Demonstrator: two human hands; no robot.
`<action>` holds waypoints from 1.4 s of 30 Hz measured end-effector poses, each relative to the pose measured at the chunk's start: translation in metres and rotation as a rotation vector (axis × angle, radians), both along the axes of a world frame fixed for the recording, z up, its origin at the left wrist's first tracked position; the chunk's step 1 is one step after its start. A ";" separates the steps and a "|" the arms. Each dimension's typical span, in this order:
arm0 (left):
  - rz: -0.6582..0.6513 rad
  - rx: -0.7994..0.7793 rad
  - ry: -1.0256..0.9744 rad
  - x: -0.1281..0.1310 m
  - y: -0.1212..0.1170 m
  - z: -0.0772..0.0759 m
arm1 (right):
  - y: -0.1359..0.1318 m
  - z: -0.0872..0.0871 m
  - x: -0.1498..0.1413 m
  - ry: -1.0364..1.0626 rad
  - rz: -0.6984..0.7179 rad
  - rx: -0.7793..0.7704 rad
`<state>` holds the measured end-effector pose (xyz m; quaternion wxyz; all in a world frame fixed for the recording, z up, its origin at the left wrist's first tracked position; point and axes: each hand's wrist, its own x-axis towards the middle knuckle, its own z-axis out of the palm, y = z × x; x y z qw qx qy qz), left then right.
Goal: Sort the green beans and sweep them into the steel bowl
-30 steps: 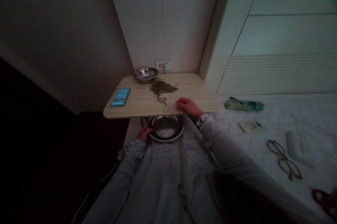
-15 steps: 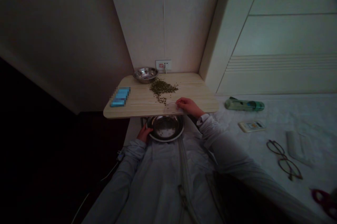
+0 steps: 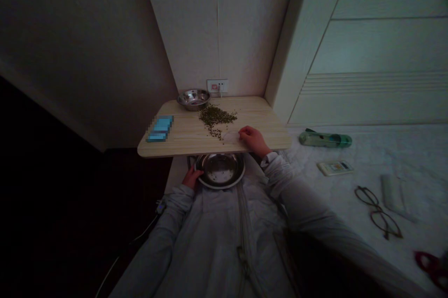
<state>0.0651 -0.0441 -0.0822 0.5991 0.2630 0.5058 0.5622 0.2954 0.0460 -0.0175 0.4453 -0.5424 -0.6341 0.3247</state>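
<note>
My left hand [image 3: 191,178] grips the rim of a steel bowl [image 3: 220,170] held just below the near edge of a small wooden table [image 3: 266,123]. A few dark green beans lie in that bowl. My right hand [image 3: 255,140] rests on the tabletop with its fingers closed on a small pale flat card [image 3: 230,136]. The card sits just right of the near end of a pile of green beans [image 3: 215,118] spread over the table's middle.
A second steel bowl [image 3: 193,99] stands at the table's back, by a wall socket [image 3: 217,86]. A blue blurred object [image 3: 160,128] lies at the table's left. On the bed to the right lie a green bottle [image 3: 324,139], a remote [image 3: 335,168] and glasses [image 3: 377,211].
My right hand with the card has slid a little away from the table's near edge toward the beans. The left hand and its bowl have stayed put.
</note>
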 end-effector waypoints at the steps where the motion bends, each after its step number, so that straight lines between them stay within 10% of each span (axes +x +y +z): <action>1: 0.000 0.001 -0.006 0.000 0.000 0.000 | 0.000 0.000 0.000 -0.002 0.012 -0.001; 42: 0.005 -0.008 -0.055 0.002 -0.003 0.005 | -0.005 0.005 0.001 0.013 0.149 -0.065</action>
